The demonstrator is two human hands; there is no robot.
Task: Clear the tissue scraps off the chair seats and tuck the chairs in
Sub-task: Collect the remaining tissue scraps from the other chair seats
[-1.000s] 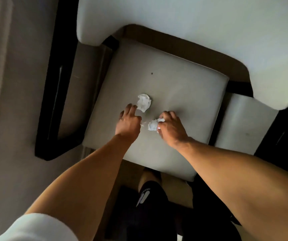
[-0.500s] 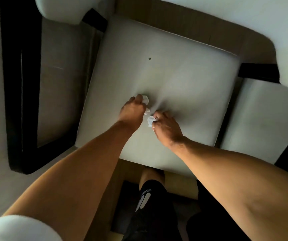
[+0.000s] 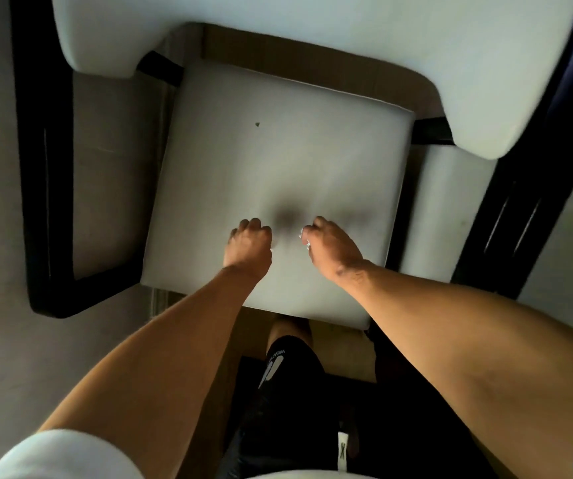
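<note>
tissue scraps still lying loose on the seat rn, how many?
0 loose on the chair seat. One white bit shows at the right hand, pinched in its fingers. The left hand is curled; anything inside it is hidden. The small dark speck isn't tissue.

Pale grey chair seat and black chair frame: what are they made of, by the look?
Pale grey square chair seat: padded, matte, probably fabric or faux leather; its surface looks smooth and its corners are rounded. Black chair frame: rigid, semi-gloss, painted wood or metal; a thin highlight runs along it. Neither can be told for sure.
</note>
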